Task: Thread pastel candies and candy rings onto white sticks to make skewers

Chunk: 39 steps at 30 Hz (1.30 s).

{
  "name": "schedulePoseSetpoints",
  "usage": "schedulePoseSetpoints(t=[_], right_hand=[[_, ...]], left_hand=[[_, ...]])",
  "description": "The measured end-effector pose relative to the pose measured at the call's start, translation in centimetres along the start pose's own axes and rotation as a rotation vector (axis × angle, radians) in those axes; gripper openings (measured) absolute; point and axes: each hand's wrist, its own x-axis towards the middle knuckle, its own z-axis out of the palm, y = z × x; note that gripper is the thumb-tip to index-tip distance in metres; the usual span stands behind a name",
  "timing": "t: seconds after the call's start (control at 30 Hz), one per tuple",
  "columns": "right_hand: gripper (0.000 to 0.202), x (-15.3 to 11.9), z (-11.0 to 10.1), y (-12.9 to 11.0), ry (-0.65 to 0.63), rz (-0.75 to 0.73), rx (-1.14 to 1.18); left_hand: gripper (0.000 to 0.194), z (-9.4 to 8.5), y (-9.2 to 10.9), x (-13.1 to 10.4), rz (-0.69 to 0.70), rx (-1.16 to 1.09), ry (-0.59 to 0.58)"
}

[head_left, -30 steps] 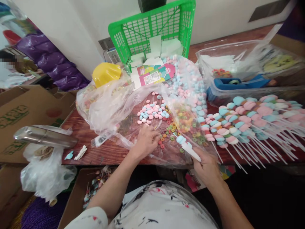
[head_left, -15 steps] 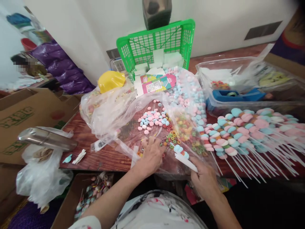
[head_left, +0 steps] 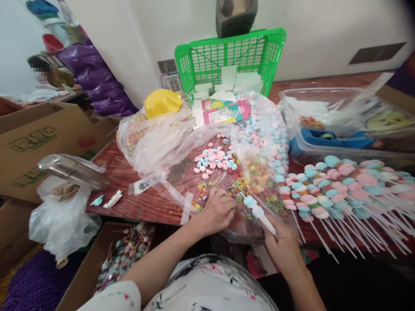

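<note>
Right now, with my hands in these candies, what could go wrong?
The loose ring candies lie on crinkled plastic near the table edge; your left hand raking them could flick some into the open box below. The stick in your right hand holds only two candies near its tip; tilting it might let them slide off.

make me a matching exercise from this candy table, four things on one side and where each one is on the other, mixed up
Things:
1. green basket
2. blue tape dispenser
3. white stick
4. ring candies

Places:
a. held in the right hand
b. on the clear plastic sheet, at the left hand
c. at the back against the wall
d. in a clear bin on the right

Pairs: 1-c, 2-d, 3-a, 4-b
</note>
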Motion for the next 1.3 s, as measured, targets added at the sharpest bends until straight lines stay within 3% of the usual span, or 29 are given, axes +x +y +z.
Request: schedulePoseSetpoints(t=[0.1,0.17,0.27,0.33,0.5,0.6,0.87,1.13,1.23,1.3], right_hand=[[0.035,-0.2,-0.1,-0.2,0.025,-0.096,0.011],[0.039,-0.4,0.0,-0.6,0.058,-0.144,0.034],[0.043,-0.6,0.4,-1.3,0.053,-0.153,0.05],[0.047,-0.7,0.7,-1.6,0.013,-0.147,0.04],[0.046,-0.6,0.6,-1.8,0.049,-0.166,-0.005],[0.046,-0.5,0.2,-1.9,0.07,-0.202,-0.024],[0.044,-0.4,0.5,-1.8,0.035,-0.195,-0.096],[0.039,-0.3,0.3,-2.0,0.005,-0.193,-0.03],[0.042,-0.3,0.6,-1.7,0.015,-0.193,0.009],[0.041,-0.5,0.8,-1.4,0.043,-0.192,-0.007]], left_hand=[[0.013,-0.2,0.1,0.2,-0.241,-0.678,0.172],[0.025,-0.4,0.4,0.4,-0.443,-1.081,0.278],[0.034,-0.8,0.9,0.7,-0.579,-1.407,0.318],[0.03,-0.9,1.1,0.8,-0.555,-1.424,0.336],[0.021,-0.5,0.5,0.6,-0.369,-1.084,0.455],[0.016,-0.4,-0.1,0.5,-0.411,-1.128,0.491],[0.021,0.8,0.5,0.5,-0.488,-1.269,0.392],[0.034,0.5,0.5,1.2,-0.711,-1.57,0.257],[0.031,0.8,0.6,0.7,-0.611,-1.404,0.265],[0.025,1.0,0.7,0.3,-0.411,-1.114,0.305]])
